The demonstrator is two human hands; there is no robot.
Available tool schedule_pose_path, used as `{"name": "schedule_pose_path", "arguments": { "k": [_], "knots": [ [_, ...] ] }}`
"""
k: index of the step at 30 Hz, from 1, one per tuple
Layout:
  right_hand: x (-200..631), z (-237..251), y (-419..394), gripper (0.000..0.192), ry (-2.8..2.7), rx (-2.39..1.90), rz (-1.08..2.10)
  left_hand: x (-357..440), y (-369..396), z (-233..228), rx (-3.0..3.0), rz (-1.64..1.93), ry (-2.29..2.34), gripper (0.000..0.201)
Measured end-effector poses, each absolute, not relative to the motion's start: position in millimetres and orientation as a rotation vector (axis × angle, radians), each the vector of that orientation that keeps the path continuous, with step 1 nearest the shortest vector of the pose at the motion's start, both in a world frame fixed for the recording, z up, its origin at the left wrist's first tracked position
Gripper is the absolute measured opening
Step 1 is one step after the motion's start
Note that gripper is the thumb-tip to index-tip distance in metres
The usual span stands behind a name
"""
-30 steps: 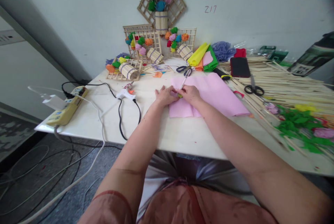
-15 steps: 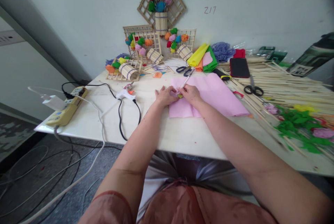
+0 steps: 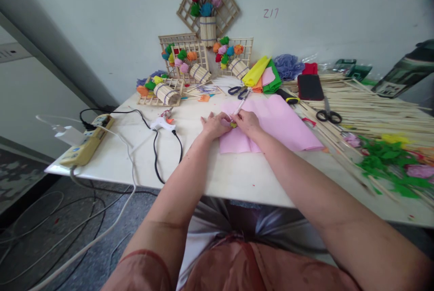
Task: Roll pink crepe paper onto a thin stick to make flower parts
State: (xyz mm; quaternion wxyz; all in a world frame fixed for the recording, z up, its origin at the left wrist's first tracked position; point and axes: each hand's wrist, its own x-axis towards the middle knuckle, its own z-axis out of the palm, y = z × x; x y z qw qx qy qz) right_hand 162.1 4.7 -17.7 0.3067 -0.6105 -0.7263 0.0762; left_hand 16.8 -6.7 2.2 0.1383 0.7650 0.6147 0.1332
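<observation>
At frame centre, a thin pale wooden stick (image 3: 240, 106) with a small yellow-green tip is pinched by both hands, left hand (image 3: 213, 124) and right hand (image 3: 248, 122) close together, over the flat pink paper sheet (image 3: 278, 121); the white surface (image 3: 217, 173) lies beneath.

Both hands meet on the pink paper sheet (image 3: 271, 121): left hand (image 3: 213, 125) and right hand (image 3: 247, 122) pinch a thin stick (image 3: 239, 107) over its left edge. Glue gun (image 3: 162, 122) lies left of the sheet; black scissors (image 3: 326, 115) right, on the counter (image 3: 217, 173).
</observation>
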Motion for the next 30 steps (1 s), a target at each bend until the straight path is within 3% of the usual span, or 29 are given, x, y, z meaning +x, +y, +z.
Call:
{"name": "schedule_pose_path", "arguments": {
  "k": [30],
  "knots": [
    [163.6, -15.0, 6.4, 0.033, -1.896, -1.622, 0.307, 21.8, -0.8, -7.8, 2.143, 0.487, 1.856, 0.022]
  ]
}}
